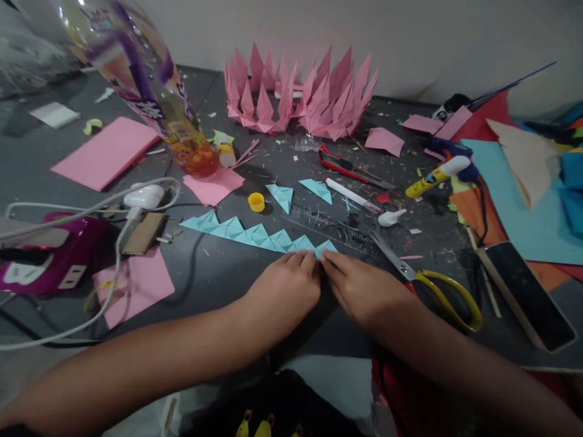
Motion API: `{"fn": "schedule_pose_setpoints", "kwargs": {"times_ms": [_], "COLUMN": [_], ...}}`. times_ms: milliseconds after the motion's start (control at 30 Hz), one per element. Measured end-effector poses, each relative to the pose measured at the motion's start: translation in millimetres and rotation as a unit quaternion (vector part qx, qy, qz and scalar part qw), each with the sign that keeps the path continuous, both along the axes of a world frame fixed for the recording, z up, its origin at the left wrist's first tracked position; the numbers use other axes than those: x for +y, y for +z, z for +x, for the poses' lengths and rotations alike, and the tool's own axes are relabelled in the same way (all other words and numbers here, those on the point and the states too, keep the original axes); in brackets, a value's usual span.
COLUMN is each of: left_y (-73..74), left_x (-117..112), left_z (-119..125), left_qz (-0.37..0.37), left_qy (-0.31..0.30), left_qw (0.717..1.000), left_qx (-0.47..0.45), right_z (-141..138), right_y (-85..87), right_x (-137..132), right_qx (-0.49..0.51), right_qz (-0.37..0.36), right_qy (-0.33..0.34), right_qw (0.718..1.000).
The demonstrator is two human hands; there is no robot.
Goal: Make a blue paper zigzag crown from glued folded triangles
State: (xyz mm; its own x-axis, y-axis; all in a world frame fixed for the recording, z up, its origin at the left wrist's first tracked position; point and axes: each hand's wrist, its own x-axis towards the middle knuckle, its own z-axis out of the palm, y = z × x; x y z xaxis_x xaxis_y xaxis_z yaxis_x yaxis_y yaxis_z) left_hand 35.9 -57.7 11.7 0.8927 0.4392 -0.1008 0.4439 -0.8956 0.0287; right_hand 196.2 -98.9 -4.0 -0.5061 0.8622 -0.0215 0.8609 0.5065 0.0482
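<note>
A chain of folded light-blue paper triangles (234, 230) lies on the dark tabletop, its zigzag peaks pointing away from me. At its right end, my left hand (289, 282) presses down with fingers bunched together on the paper. Right beside it, my right hand (367, 285) holds the last triangle of the same chain, fingertips pinched close. The fingers hide the lower edge of that end. Two loose folded blue triangles, one upright-looking (281, 197) and one flatter (317, 190), lie beyond the chain. A clear ruler (328, 226) rests just past my hands.
Yellow-handled scissors (437, 288) and a phone (528, 297) lie right. Farther back are a red cutter (346, 167), a glue stick (437, 177) and pink folded-paper rings (259, 115). Left stand a plastic bottle (150, 91) and a purple power strip (59, 255) with cables.
</note>
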Motion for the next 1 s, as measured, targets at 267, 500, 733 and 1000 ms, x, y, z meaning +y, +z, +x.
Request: {"fn": "schedule_pose_setpoints", "kwargs": {"times_ms": [267, 500, 733, 1000], "left_y": [12.7, 12.9, -2.9, -13.0], "left_x": [14, 18, 22, 30], "left_z": [-5, -2, -1, -2], "left_qz": [-0.108, -0.105, -0.048, -0.054], "left_qy": [0.033, 0.062, 0.033, 0.001], "left_qw": [0.993, 0.992, 0.983, 0.987], "left_qx": [0.020, -0.028, -0.173, -0.152], "right_z": [13, 16, 18, 64], "right_y": [-5.0, -1.9, 15.9, 53.2], "right_x": [-11, -11, 5, 25], "right_qx": [0.025, 0.065, 0.260, 0.220], "right_qz": [0.034, -0.028, -0.081, 0.129], "right_qy": [0.048, 0.009, -0.115, -0.346], "right_qw": [0.998, 0.997, 0.955, 0.903]}}
